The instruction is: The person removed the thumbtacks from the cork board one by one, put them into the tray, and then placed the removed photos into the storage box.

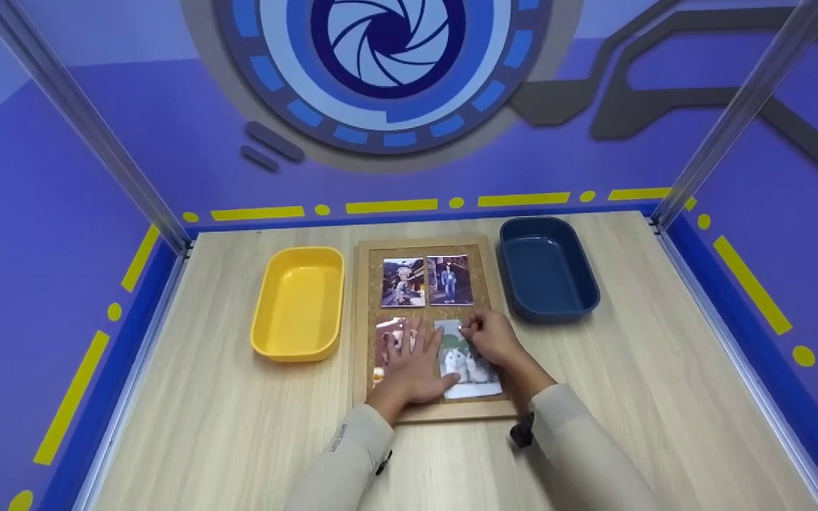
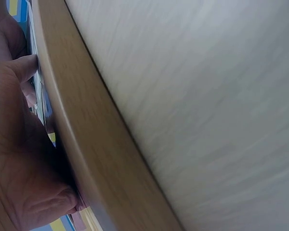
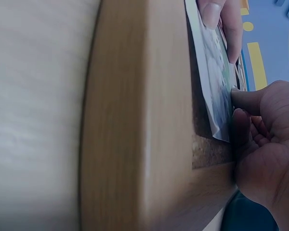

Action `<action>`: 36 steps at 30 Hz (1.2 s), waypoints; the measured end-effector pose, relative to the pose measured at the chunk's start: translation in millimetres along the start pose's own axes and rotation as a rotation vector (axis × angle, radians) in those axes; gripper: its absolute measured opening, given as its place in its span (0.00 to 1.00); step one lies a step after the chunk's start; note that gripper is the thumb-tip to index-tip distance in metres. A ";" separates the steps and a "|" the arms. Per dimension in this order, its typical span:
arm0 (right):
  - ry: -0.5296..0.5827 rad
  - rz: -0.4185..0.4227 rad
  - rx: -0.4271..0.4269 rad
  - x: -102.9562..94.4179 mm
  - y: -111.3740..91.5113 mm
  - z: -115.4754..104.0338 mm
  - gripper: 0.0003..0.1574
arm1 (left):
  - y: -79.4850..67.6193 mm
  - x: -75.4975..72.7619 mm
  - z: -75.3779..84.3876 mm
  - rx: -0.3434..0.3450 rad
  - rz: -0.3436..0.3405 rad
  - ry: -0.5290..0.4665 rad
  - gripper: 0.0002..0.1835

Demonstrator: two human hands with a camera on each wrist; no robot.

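A wood-framed corkboard point(image 1: 420, 411) lies on the table with several photos on it. The left hand point(image 1: 412, 365) rests with spread fingers across the lower-left photo point(image 1: 383, 333), its thumb on the edge of the lower-right photo point(image 1: 462, 389) of white animals. The right hand point(image 1: 495, 339) is at the upper part of that photo, thumb and index finger pinching a small pale pin-like piece point(image 1: 460, 328), mostly hidden by the fingertips. In the right wrist view, the photo's near edge point(image 3: 211, 113) lifts slightly off the cork.
Two photos, one at left point(image 1: 403, 282) and one at right point(image 1: 450, 280), sit along the board's top. A yellow tray point(image 1: 297, 355) stands left of the board, a dark blue tray point(image 1: 562, 312) to its right. Patterned blue walls point(image 1: 380, 184) enclose the table.
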State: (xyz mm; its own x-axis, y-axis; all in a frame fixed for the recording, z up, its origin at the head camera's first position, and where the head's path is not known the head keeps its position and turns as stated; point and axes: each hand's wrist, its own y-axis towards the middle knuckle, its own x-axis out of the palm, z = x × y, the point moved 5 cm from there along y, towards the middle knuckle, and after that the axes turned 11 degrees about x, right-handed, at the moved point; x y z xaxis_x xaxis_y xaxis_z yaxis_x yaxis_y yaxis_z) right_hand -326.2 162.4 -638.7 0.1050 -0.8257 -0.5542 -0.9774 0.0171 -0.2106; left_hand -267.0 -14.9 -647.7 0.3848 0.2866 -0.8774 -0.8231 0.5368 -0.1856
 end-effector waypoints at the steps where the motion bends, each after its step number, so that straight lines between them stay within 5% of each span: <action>1: 0.000 -0.001 0.000 0.2 0.1 0.1 0.07 | 0.7 1.5 -0.9 -0.001 -0.005 -0.002 0.54; 15: 0.006 0.005 0.005 1.4 -0.3 -1.9 0.06 | 4.3 6.3 -6.0 0.014 0.027 -0.006 0.55; 36: -0.014 -0.001 0.022 2.6 -2.0 0.0 0.07 | -5.2 -5.8 3.4 0.012 0.004 -0.013 0.54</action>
State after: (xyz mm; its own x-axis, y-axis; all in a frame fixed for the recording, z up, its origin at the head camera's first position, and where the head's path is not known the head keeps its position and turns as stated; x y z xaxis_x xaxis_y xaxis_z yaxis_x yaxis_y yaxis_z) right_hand -323.9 160.1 -639.8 0.1088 -0.8180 -0.5649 -0.9730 0.0287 -0.2289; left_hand -263.5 -16.6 -640.2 0.3867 0.2990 -0.8724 -0.8197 0.5449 -0.1766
